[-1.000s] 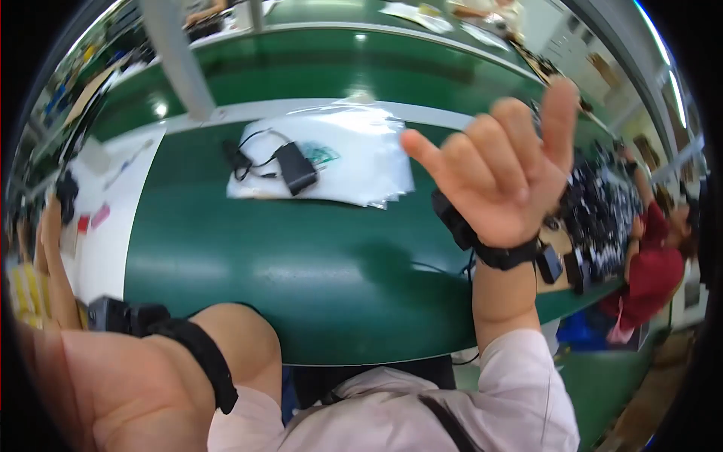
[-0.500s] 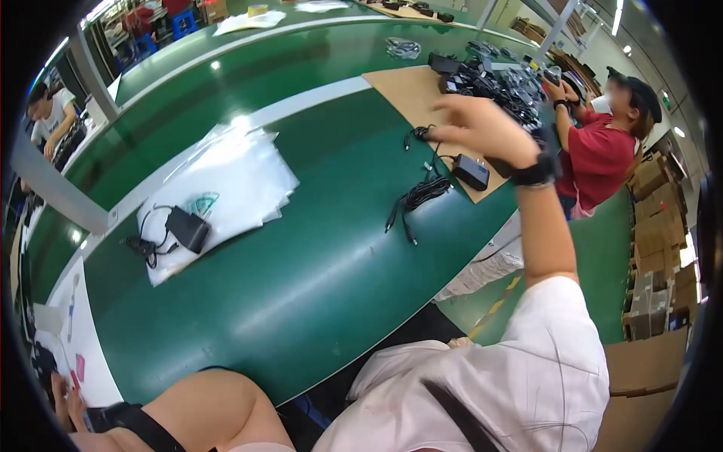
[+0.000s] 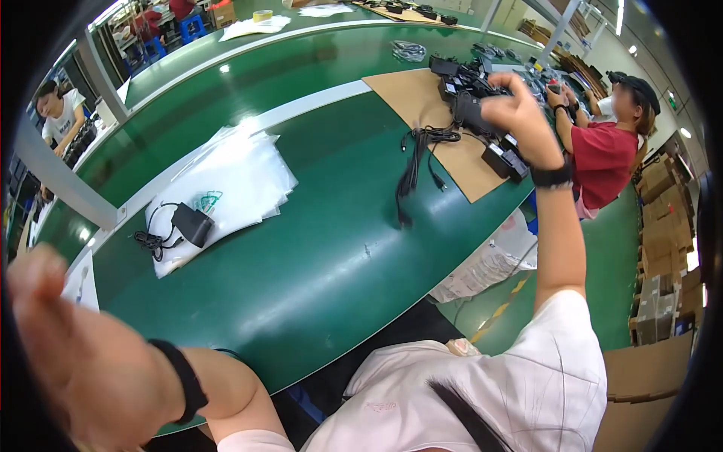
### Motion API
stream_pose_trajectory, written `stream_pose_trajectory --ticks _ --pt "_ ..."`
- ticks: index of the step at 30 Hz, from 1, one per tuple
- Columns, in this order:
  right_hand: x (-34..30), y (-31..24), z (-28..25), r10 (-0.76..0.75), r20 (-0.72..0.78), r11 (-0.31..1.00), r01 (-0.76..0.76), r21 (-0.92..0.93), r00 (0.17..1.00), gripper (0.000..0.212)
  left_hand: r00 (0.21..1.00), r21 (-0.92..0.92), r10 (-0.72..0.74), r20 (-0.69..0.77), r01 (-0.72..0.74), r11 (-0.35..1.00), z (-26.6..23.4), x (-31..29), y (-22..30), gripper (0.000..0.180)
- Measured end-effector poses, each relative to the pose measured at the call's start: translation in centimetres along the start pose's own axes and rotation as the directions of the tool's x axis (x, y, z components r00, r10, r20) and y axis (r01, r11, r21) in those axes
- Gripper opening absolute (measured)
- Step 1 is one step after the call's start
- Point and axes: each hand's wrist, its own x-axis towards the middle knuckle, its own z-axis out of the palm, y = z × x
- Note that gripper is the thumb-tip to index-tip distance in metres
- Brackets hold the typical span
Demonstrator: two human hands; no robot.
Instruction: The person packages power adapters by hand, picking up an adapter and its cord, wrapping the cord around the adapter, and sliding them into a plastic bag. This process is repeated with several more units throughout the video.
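Note:
My right hand (image 3: 523, 124) reaches over the brown cardboard sheet (image 3: 459, 162) at the far right of the bench, fingers curled and closed on a black power adapter (image 3: 470, 113). More black adapters (image 3: 506, 160) lie just below that hand. Black cables (image 3: 413, 169) trail from this group onto the green bench, their lower end smeared by motion. My left hand (image 3: 83, 361) is raised at the lower left, close to the camera and blurred, so its fingers cannot be read. Left of centre, another black adapter with coiled cord (image 3: 193, 224) rests on a stack of clear plastic bags (image 3: 241, 177).
The green bench (image 3: 301, 301) curves from lower left to upper right. A heap of adapters (image 3: 461, 75) and bagged cables lies at the back right, where a person in red (image 3: 602, 154) works. A metal post (image 3: 68, 184) stands at left. White sacks (image 3: 489, 260) sit below the bench edge.
My left hand has risen from the lower left edge into view. My right hand has closed, and the adapter and cables near it have shifted; the loose cables are now stretched out.

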Motion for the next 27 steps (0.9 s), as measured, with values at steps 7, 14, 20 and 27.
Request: stream_pose_trajectory --ticks 7,14,20,27 --pt "0.5 -10.8 5.6 -0.436 0.403 0.827 0.535 -0.175 0.805 0.050 0.643 -0.048 0.305 0.703 -0.385 0.922 6.6 -5.7 -1.1 0.071" --pt "1.7 -10.7 11.4 -0.573 0.199 0.485 0.134 0.864 0.795 0.056 0.884 -0.188 -0.125 0.451 0.231 0.955 7.7 -6.1 -2.0 0.043" --pt "0.3 -8.1 20.9 -0.666 0.575 0.686 0.087 0.722 0.476 0.087 0.857 -0.643 -0.452 0.248 0.495 0.585 5.3 -1.7 -4.9 0.052" --pt "3.9 -8.3 20.9 -0.666 0.643 0.627 -0.184 0.757 0.379 0.053 0.862 -0.721 -0.454 0.226 0.462 0.517 2.5 1.4 -9.3 0.038"
